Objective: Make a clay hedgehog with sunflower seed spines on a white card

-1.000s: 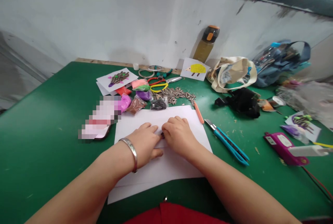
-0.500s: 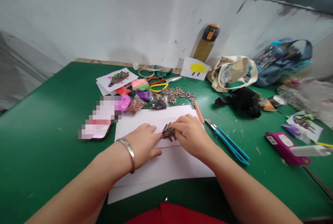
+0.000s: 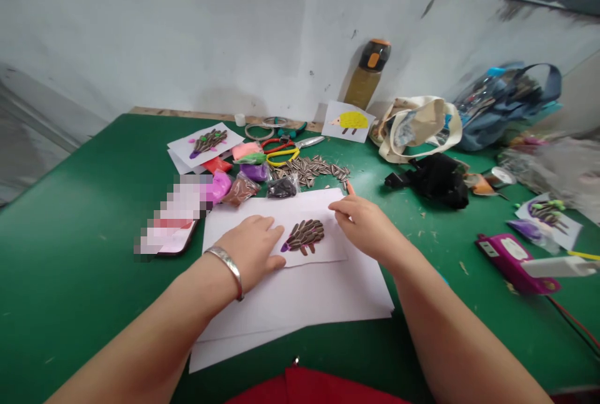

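A hedgehog picture made of sunflower seeds (image 3: 306,234), with a purple snout and brown legs, lies on a small white card (image 3: 328,255). Larger white sheets (image 3: 300,297) lie beneath the card. My left hand (image 3: 250,247), a silver bangle on its wrist, rests with fingers apart on the paper at the picture's left, thumb near the snout. At the card's right edge is my right hand (image 3: 363,224), fingers curled in a pinch; whether anything small is between the tips is hidden. Loose sunflower seeds (image 3: 312,169) are heaped beyond the sheets.
Bags of coloured clay (image 3: 241,189), yellow-handled scissors (image 3: 284,155) and a phone (image 3: 180,238) lie left and behind. A bottle (image 3: 365,79) stands by a yellow hedgehog drawing (image 3: 351,121). To the right are a cloth bag (image 3: 389,147), a black bundle (image 3: 438,182) and a magenta glue gun (image 3: 510,263).
My right hand has lifted off the seed hedgehog and shifted right, uncovering it. It now covers most of the blue utility knife. My left hand stays nearly in place.
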Available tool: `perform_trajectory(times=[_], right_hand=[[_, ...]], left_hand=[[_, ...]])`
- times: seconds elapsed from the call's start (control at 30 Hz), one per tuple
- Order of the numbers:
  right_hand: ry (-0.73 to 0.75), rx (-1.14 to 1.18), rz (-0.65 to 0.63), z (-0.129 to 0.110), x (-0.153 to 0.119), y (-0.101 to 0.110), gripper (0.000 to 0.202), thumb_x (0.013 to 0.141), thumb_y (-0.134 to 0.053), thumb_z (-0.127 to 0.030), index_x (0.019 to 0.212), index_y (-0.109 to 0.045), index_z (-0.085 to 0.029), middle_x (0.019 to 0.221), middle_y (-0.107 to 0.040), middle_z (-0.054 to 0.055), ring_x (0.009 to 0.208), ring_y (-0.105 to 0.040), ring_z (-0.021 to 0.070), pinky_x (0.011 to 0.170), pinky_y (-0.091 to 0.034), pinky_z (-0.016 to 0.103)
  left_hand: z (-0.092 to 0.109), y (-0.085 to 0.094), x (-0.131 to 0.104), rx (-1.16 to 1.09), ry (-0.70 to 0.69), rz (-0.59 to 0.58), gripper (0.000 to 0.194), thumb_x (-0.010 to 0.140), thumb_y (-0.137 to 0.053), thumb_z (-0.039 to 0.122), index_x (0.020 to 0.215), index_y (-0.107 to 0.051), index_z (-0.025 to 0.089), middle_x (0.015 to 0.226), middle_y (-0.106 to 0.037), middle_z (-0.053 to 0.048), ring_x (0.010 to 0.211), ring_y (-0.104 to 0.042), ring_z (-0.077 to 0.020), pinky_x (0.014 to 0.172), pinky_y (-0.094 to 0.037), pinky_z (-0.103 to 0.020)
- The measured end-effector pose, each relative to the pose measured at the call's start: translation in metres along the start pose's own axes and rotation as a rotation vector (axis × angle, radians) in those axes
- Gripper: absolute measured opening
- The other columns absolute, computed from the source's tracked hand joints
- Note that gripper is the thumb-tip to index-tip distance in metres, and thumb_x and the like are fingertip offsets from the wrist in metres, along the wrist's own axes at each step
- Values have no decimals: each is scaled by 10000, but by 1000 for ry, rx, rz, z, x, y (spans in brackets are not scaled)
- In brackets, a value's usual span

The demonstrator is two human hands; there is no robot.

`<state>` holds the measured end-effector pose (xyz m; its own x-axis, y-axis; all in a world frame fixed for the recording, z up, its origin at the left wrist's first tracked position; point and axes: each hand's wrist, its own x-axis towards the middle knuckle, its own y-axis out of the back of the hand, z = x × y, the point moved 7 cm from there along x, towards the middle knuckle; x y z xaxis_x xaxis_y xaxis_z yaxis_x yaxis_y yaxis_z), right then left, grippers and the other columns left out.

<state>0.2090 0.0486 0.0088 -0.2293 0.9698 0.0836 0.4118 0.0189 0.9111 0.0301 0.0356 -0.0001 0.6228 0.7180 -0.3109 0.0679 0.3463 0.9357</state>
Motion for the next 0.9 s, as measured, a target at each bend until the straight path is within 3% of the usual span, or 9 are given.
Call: perform_trajectory(times=[0.27, 0.5, 0.57, 0.73, 0.9], right_hand=[[110, 49, -139, -22, -6, -12, 281, 847, -504, -138, 1059, -663, -232, 962, -642, 42, 919, -573, 171, 796, -427, 289], [79, 63, -146, -8, 0, -20, 328, 856, -481, -146, 1139, -636, -205, 1034, -627, 73, 976, -560, 186, 854, -409, 296], [80, 6, -113, -2, 4, -23, 359, 851, -438, -98, 1132, -637, -196, 1053, -625, 77, 1006, -549, 190, 937, -368, 332], [138, -208, -3, 1, 9, -29, 409, 788, -432, -23, 1106, -629, -189, 1132, -607, 85, 1056, -507, 214, 1097, -123, 482], [149, -247, -2, 1, 12, -33, 387, 771, -442, -23, 1038, -646, -214, 1046, -630, 58, 992, -511, 207, 1090, -112, 505]], left_hand=[[-3, -4, 11, 3, -11, 57, 413, 793, -620, 390, 1155, -562, 198, 1191, -527, -125, 1136, -453, -307, 935, -408, -444], [-6, -5, 13, -8, -17, 46, 454, 778, -636, 387, 1185, -545, 208, 1250, -497, -128, 1164, -436, -308, 945, -395, -456], [-7, -6, 14, -2, -27, 46, 462, 780, -630, 395, 1194, -544, 209, 1258, -495, -129, 1157, -441, -303, 944, -394, -449], [-10, -9, 14, 13, -46, 69, 502, 781, -617, 417, 1224, -525, 202, 1303, -467, -134, 1196, -413, -304, 962, -375, -440], [-9, -5, 13, 4, -55, 78, 450, 777, -621, 401, 1176, -551, 206, 1237, -514, -114, 1141, -457, -284, 941, -392, -410]])
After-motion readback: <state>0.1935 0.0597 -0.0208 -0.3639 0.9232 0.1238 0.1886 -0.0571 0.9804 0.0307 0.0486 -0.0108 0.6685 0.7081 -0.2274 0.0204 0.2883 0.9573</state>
